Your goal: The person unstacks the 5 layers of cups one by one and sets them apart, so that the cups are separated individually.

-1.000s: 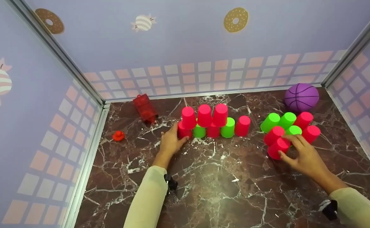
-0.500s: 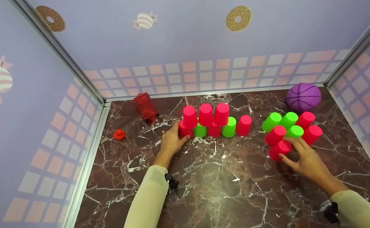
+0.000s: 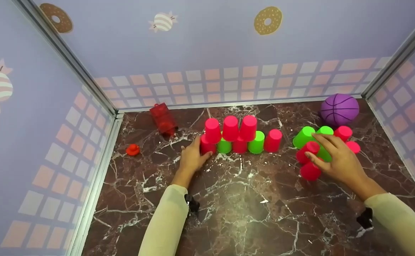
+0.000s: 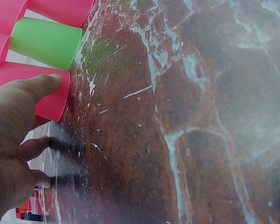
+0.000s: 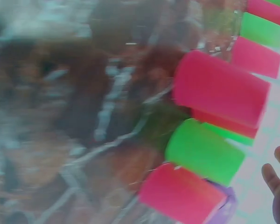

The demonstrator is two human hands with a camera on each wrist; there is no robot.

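With thumb and fingers on either side, my left hand (image 3: 190, 158) grips the pink cup (image 3: 207, 145) at the left end of a row of upside-down pink and green cups. In the left wrist view, the thumb lies across that pink cup (image 4: 51, 105) beside a green cup (image 4: 46, 39). Three pink cups (image 3: 231, 128) form a second layer on the row's left part. Over a separate cluster of upside-down cups at right hovers my right hand (image 3: 340, 163), fingers spread, near a front pink cup (image 3: 307, 152) and partly covering a green cup (image 3: 324, 153).
A purple ball (image 3: 340, 109) sits in the back right corner behind the cluster. At left lie a translucent red container (image 3: 162, 119) and a small orange-red toy (image 3: 133, 149). Walls enclose the dark marbled surface (image 3: 236, 206) at the back and both sides.
My right hand has come off the frontmost pink cup and moved up and back over the cluster. The left hand keeps its grip at the row's left end.
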